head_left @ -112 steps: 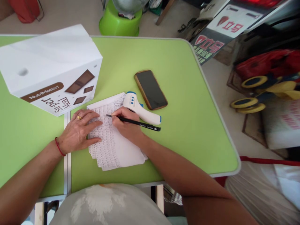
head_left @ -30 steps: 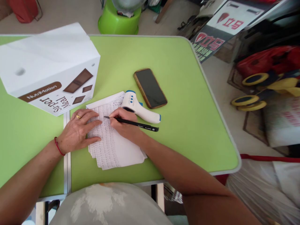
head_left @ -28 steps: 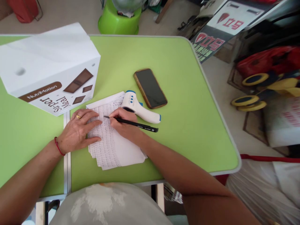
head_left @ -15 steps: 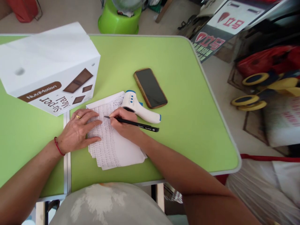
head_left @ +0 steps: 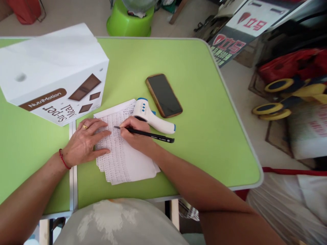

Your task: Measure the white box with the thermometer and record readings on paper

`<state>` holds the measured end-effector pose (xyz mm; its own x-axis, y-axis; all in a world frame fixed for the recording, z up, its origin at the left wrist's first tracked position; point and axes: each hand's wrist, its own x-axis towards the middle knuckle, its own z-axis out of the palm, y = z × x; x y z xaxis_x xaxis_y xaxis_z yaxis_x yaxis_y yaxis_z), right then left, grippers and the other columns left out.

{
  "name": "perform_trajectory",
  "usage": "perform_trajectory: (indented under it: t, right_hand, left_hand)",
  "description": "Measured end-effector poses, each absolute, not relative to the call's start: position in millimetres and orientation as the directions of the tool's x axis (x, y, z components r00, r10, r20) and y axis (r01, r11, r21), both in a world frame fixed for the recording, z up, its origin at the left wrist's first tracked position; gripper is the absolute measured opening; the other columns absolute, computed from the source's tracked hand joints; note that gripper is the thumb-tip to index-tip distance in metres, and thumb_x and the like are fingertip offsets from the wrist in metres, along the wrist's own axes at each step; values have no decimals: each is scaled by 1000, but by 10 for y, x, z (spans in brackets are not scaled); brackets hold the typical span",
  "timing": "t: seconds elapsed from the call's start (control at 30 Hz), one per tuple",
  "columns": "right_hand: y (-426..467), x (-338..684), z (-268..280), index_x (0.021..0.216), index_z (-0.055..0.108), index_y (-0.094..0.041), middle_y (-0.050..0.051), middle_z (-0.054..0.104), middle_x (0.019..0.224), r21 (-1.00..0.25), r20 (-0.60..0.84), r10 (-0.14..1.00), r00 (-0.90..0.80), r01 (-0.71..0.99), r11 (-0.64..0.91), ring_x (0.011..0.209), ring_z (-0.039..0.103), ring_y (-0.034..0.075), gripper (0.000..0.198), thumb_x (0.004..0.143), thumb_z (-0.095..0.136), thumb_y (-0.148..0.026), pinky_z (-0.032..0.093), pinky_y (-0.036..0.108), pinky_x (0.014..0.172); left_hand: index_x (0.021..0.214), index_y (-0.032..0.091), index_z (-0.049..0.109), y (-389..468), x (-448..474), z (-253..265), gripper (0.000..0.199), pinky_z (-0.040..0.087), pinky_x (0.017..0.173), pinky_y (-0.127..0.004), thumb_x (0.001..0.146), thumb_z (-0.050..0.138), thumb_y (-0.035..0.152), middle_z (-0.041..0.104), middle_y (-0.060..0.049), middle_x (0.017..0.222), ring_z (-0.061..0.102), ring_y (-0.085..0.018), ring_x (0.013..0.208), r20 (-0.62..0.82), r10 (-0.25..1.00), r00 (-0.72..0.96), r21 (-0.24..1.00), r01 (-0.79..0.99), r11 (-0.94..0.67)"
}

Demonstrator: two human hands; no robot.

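Observation:
A stack of paper sheets (head_left: 139, 166), partly covered in rows of small handwriting, lies on the green table (head_left: 204, 146). My left hand (head_left: 88, 141) rests flat on the left part of the top sheet with its fingers spread. Pinched in my right hand (head_left: 135, 134) is a black pen (head_left: 153, 135), its tip at the written rows and its other end pointing right. The right hand lies on the paper. Just beyond it, a white and blue infrared thermometer (head_left: 159, 125) overlaps the paper's upper right corner.
A smartphone (head_left: 165, 95) in a brown case lies beyond the thermometer. The white NutriMotion box (head_left: 51, 64) stands at the left, close to the paper. A green stool (head_left: 127, 22) is past the far edge. Yellow-handled items (head_left: 278, 85) and bags fill the right side.
My right hand and the pen have shifted very slightly, the pen's tip moving a touch to the right. My left hand stays in place on the paper.

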<state>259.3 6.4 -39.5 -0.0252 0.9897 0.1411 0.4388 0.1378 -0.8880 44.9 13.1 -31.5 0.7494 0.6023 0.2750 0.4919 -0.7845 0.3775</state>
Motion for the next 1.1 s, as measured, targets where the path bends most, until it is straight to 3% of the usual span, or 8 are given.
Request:
perform_trajectory:
  t: [0.6,1.1]
  right_hand:
    - [72,2593,-411,63,51,-22,-4,53,55,-897,135,990,35,429,107,52,46,11,4,67,52,-22,40,27,53]
    - [60,2610,-381,63,52,-22,-4,54,54,-888,150,989,-9,437,139,50,46,10,5,67,53,-20,40,25,50]
  left_hand:
    - [117,16,60,134,447,-309,44,39,103,-54,89,61,49,57,-15,127,47,-34,124,281,594,754,366,488,-792]
    - [117,16,61,132,453,-302,43,38,104,-53,89,60,50,57,-15,128,47,-33,124,267,603,751,379,494,-783]
